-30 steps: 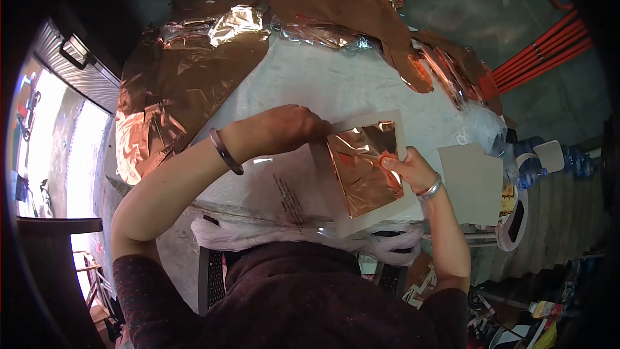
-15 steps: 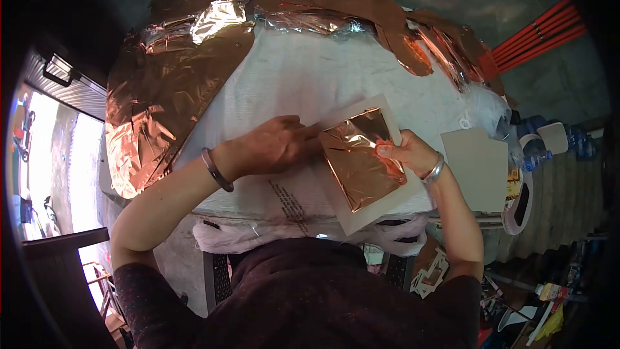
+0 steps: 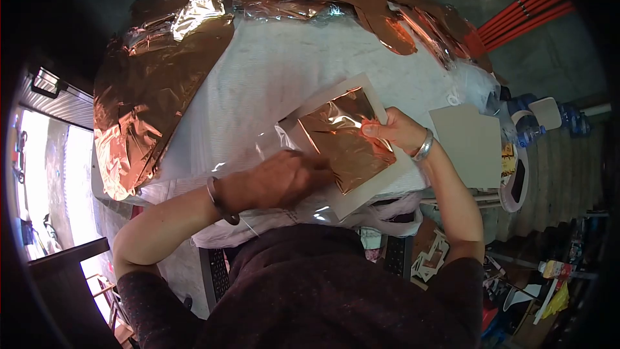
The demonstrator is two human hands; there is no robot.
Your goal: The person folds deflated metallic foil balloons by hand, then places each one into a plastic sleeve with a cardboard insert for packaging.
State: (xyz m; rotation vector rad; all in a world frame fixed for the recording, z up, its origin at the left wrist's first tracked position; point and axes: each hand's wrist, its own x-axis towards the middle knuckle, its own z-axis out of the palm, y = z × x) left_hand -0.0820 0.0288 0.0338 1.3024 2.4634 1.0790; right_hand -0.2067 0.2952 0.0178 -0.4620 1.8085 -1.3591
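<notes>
White-covered table [image 3: 278,64], copper foil sheets [image 3: 161,77] lying along its far side and left. Grey board [image 3: 466,148] at right. Pale sheet [image 3: 363,83] bearing a copper foil square [image 3: 332,132] sits tilted between both hands, near side. Right hand [image 3: 402,132] grips its right edge, thumb on foil. Left hand [image 3: 284,178] at lower left edge; fingers blurred, can't tell if gripping. Bangle [image 3: 424,145] on each wrist.

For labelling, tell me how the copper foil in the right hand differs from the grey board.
The copper foil is shiny and creased; the grey board is dull and smooth. The right hand grips the copper foil, while the grey board lies untouched. Both have mostly straight edges.
</notes>
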